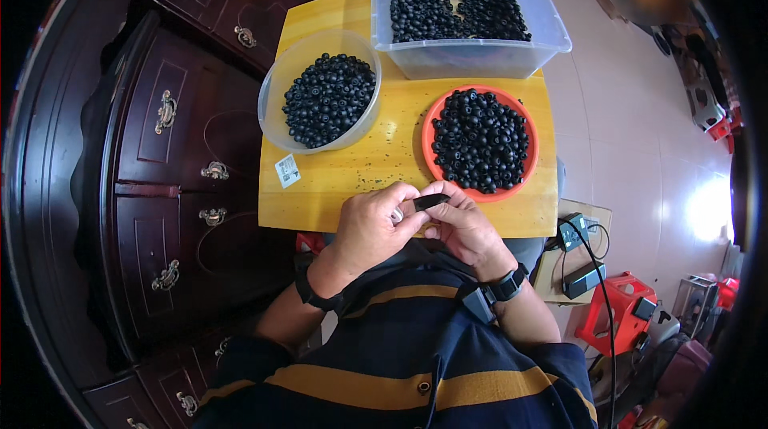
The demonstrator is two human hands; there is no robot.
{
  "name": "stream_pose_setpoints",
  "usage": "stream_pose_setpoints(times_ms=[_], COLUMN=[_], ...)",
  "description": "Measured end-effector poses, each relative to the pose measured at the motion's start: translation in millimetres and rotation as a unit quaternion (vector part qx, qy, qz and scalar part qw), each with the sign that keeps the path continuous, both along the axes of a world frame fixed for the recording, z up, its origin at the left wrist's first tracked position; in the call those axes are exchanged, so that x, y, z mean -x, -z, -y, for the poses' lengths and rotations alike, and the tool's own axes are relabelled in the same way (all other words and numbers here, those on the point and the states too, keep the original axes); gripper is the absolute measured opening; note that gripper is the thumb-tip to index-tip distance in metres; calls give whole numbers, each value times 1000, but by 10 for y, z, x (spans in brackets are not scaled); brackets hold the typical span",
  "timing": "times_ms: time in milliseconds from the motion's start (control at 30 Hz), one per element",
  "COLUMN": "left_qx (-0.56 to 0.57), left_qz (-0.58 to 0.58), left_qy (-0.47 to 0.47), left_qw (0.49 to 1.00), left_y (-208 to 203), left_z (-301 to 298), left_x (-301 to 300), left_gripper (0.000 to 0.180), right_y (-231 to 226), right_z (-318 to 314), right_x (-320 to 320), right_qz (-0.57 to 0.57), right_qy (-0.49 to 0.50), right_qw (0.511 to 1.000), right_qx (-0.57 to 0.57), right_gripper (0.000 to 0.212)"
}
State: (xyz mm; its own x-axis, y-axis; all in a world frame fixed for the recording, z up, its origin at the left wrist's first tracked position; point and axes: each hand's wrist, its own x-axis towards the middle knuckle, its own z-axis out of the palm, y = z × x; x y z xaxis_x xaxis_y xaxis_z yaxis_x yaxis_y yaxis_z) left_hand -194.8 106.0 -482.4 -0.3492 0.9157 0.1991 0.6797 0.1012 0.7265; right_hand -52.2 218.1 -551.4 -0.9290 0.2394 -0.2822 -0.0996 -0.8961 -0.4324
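My left hand (370,225) and my right hand (468,229) meet at the near edge of the yellow table, fingers bent and closed. A dark, flat, blade-like piece (432,202) points rightward out of my left fingers, and a pale band shows on one of them. Its tip reaches my right thumb and forefinger, which are pinched; what they hold is hidden. Just beyond my right hand is a round orange-red tray (430,158) heaped with black, bead-like pieces (482,139) that have holes. A watch-like strap is on each wrist.
A round clear tub (274,121) at left and a large clear bin (472,61) at the far side hold more black pieces. A white label (287,170) and dark crumbs lie on the table (392,121). Dark wooden cabinets (172,121) line the left. Cables and a red stool (616,309) are at right.
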Motion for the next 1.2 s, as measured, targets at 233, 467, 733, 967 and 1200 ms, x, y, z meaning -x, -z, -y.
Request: stream_pose_setpoints(times_ms=[233, 467, 733, 967, 1200], left_qx=[-10, 16, -8, 13, 22], left_qz=[306, 363, 425, 457, 452], left_qy=[13, 22, 25, 24, 15], left_qw=[952, 931, 905, 889, 892], left_y=[127, 12, 90, 38, 66], left_z=[-15, -15, -30, -24, 0], left_x=[-17, 0, -83, -75, -53], left_gripper=[15, 13, 17, 16, 16], right_y=[-41, -27, -32, -43, -58], right_z=[2, 15, 16, 19, 63], right_x=[-20, -33, -46, -70, -47], right_qz=[-41, -44, -67, -72, -79], right_qy=[20, 8, -11, -14, -12], right_qw=[997, 993, 980, 981, 984], right_qx=[64, 108, 187, 181, 161], right_gripper=[9, 8, 9, 10, 9])
